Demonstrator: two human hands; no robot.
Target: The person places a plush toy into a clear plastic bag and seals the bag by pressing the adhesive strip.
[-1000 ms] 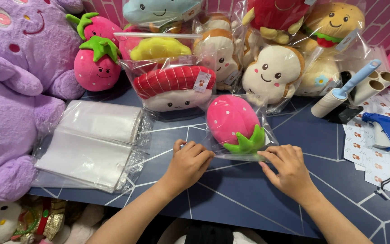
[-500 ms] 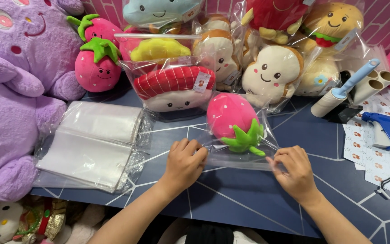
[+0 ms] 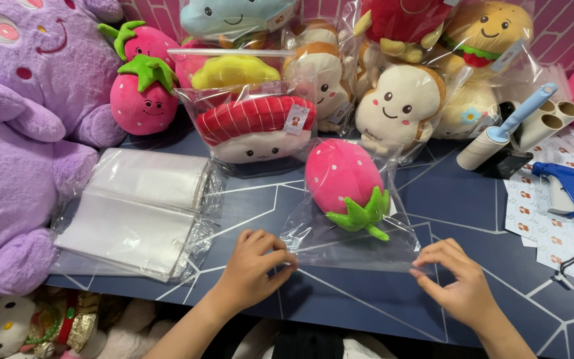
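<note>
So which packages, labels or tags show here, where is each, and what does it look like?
Clear bag: near edge pinched by left hand and right hand, pink strawberry plush inside.
Bagged sushi plush: behind it, red and white, small white hang tag.
Stack of empty clear bags: left, flat.
White sticker sheets: right edge, small printed marks.

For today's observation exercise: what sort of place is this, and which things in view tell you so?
Probably a packing table for a plush toy seller. Bagged plush toys line the back, a stack of empty clear bags lies ready, and a blue tagging gun rests on sticker sheets.
</note>
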